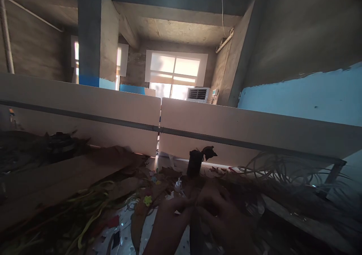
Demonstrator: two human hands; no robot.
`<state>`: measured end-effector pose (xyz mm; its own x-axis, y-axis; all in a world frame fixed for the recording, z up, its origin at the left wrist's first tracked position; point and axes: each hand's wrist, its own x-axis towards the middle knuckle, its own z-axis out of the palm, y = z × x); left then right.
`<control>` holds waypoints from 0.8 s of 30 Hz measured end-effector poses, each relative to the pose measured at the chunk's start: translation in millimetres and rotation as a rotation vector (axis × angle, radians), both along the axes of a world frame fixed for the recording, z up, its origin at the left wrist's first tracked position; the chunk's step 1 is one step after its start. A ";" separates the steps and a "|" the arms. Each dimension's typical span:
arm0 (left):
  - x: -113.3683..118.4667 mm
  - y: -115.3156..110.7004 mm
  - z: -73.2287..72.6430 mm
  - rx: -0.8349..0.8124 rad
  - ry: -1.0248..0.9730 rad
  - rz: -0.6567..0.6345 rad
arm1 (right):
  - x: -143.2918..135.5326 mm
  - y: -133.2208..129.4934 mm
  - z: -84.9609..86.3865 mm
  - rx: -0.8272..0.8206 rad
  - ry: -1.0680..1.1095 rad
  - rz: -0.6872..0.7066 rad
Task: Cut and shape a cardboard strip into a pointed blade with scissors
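In the lower middle of the head view, my left hand (173,219) and my right hand (216,209) meet over the cluttered table. The fingers of each are bent in a pinch, thumbs close together. A thin dark piece (197,232) hangs below where the fingertips join; the dim light hides what it is. Just beyond my left hand stands a small white nozzle bottle (178,185). To its left lies a yellow-green flower-shaped piece (147,200). Behind my right hand is an upright dark cylinder (195,163) with a ragged dark piece at its top.
Green and yellow strips (90,217) are heaped at the left beside a long brown board (70,175). Loops of thin wire-like strands (271,168) spread at the right. Whitish partition panels (226,123) with a grey rail cross behind the table. Scraps cover the surface near my hands.
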<state>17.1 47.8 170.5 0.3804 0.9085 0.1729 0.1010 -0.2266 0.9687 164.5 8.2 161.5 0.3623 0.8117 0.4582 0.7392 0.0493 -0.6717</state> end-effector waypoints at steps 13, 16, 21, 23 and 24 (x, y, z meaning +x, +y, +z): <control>-1.5 -4.7 4.3 0.045 0.058 0.030 | -7.3 -6.1 4.9 -0.065 -0.062 -0.043; -1.5 -5.4 7.0 0.051 0.090 0.057 | -7.1 -5.7 3.3 -0.044 -0.069 -0.047; 0.1 -1.9 -0.4 0.052 0.058 0.040 | -6.4 -3.9 -0.1 -0.024 -0.109 -0.082; 1.1 -1.6 -3.3 0.067 0.036 0.044 | -6.8 -3.7 -0.3 -0.027 -0.130 -0.102; 1.6 -1.7 -4.3 0.074 0.024 0.049 | -7.2 -3.8 -0.1 -0.017 -0.148 -0.114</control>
